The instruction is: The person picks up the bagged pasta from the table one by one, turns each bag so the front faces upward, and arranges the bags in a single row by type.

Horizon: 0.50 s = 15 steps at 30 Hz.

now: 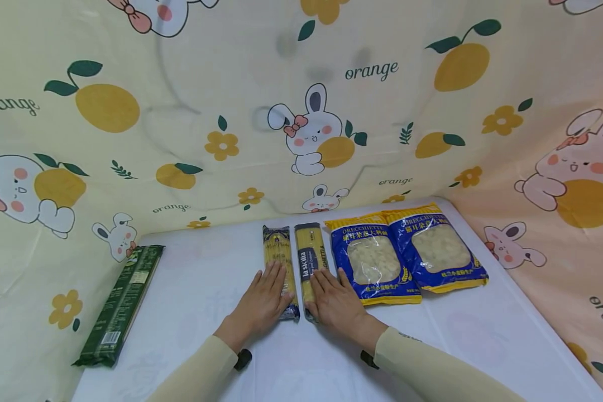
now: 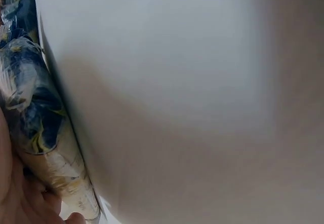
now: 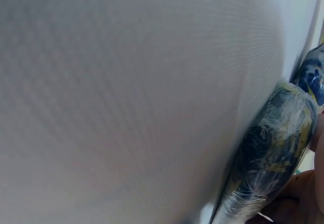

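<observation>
Two slim packs of long pasta lie side by side, a narrow gap between them. My left hand [image 1: 261, 298] rests on the left pasta pack [image 1: 277, 244], fingers straight and pointing away from me. On the right pasta pack [image 1: 309, 237], labelled "la sicilia", my right hand [image 1: 339, 301] lies with extended fingers. The left wrist view shows the blue, crinkled end of a pack [image 2: 35, 100] beside the hand. A similar wrapped end [image 3: 278, 138] appears by the fingers in the right wrist view. Both hands cover the packs' lower parts.
Right of the hands, two blue-and-yellow orecchiette bags [image 1: 341, 248] lie side by side, the right one [image 1: 442, 282] touching the other. A long green pack [image 1: 123, 304] lies slanted along the left edge of the white table [image 1: 206, 357]. A patterned cloth [image 1: 241, 72] hangs behind.
</observation>
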{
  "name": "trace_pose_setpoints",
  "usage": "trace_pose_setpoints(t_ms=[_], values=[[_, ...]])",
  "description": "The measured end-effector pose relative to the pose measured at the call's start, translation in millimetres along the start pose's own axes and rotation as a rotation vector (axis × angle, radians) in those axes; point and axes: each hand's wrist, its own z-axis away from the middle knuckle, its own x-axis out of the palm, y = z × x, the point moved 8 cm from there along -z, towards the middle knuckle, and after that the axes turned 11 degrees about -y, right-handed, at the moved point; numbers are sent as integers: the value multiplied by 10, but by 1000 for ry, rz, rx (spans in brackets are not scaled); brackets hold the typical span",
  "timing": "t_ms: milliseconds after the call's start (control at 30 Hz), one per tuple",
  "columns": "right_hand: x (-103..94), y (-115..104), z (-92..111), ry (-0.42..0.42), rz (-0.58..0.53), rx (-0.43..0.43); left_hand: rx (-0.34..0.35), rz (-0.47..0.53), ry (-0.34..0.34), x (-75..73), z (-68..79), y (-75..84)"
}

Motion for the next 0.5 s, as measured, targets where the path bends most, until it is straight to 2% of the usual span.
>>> trace_pose_setpoints(t_ms=[333, 500], values=[[-29, 8, 9, 20, -5, -4, -11, 52, -15, -62, -42, -17], [3, 3, -1, 10, -18, -3, -41, 51, -7, -96, 31, -144]])
